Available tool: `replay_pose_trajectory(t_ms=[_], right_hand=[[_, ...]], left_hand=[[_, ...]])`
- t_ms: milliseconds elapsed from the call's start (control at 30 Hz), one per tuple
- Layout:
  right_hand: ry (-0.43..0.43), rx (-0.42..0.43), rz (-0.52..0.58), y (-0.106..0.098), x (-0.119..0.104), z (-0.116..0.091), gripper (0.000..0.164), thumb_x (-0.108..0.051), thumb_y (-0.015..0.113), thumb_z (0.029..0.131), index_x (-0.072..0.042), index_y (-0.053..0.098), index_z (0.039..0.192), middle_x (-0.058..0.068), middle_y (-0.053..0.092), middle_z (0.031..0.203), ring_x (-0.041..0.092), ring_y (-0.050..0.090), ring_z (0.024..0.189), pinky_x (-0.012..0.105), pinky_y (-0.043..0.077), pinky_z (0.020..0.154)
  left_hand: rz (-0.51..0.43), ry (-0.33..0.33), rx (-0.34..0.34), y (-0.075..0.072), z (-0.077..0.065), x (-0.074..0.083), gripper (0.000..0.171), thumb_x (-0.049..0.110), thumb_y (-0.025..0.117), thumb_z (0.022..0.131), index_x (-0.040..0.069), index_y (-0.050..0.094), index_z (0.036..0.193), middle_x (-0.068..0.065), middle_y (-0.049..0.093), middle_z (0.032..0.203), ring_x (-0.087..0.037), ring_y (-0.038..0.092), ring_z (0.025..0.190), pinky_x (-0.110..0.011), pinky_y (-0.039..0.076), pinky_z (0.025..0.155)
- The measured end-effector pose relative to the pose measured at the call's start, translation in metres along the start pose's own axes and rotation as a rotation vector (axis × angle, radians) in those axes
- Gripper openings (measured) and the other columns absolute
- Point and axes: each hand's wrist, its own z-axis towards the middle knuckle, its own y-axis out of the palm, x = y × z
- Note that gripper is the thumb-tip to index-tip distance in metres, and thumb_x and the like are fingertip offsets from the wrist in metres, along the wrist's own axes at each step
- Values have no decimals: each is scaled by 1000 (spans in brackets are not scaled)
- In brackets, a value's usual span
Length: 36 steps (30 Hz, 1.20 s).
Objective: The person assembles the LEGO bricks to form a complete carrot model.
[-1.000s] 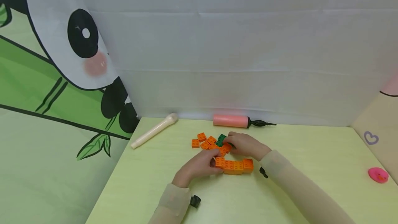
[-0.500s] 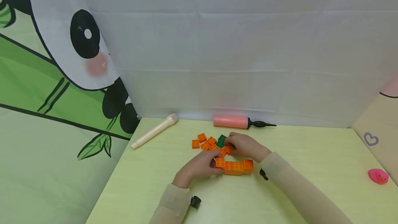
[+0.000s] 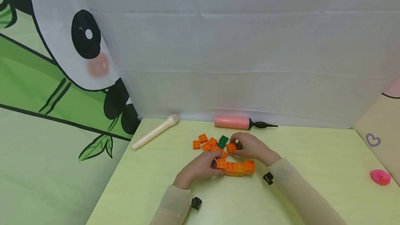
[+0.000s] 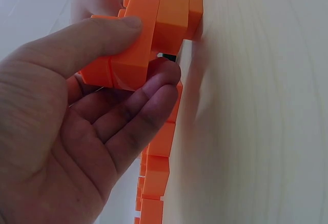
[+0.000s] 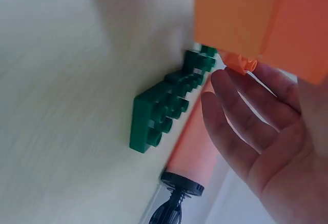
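My left hand point(image 3: 200, 165) pinches the left end of a joined row of orange building blocks point(image 3: 235, 169). In the left wrist view the thumb lies on the block row point(image 4: 141, 39) and the fingers curl beneath it. Beyond the row, my right hand point(image 3: 253, 147) holds a single orange block point(image 3: 231, 148) between thumb and fingers. Its studs show by the fingertips in the right wrist view, partly hidden by the large orange blocks in front. Green blocks point(image 5: 154, 111) lie on the table beside that hand. Loose orange blocks point(image 3: 206, 146) are clustered behind the left hand.
At the table's back edge lie a pink balloon pump point(image 3: 232, 122) with a black nozzle and a pale stick-like tube point(image 3: 155, 132). A pink rubber duck point(image 3: 380, 177) sits at the far right. A white backdrop point(image 3: 237, 61) hangs behind the table.
My right hand has shifted slightly right, and the orange block has moved with it, away from the cluster. More of the green blocks shows. The left hand and the row stay put.
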Motion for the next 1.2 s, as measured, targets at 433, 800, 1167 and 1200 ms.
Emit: replay_pose_trajectory(t_ms=[433,800,1167,1200], right_hand=[[-11,111,234,1,-10,-39,30,-22,82,92,-9,70,117,-2,67,107,24,65,91,29,57,75],[-87,111,285,13,-30,-62,27,-26,83,91,-17,71,113,-11,67,105,20,64,94,40,58,81],[-98,90,306,22,-37,-65,26,-24,85,89,-17,71,110,-11,66,102,12,62,94,38,57,81],[-105,95,300,24,-38,-65,26,-25,85,89,-17,71,110,-11,66,102,13,62,93,38,57,81]], left_hand=[[24,11,-14,1,-8,-3,34,25,85,90,20,64,117,9,62,83,-7,55,68,-24,49,64],[34,10,-25,-1,-14,0,30,26,84,90,21,63,111,8,60,80,-8,53,66,-25,47,62],[33,2,-24,-1,-12,-1,29,25,84,90,19,64,110,8,61,79,-8,54,66,-25,48,62],[34,-1,-24,-1,-12,-1,28,25,84,90,19,64,109,8,61,79,-8,54,66,-25,48,62]])
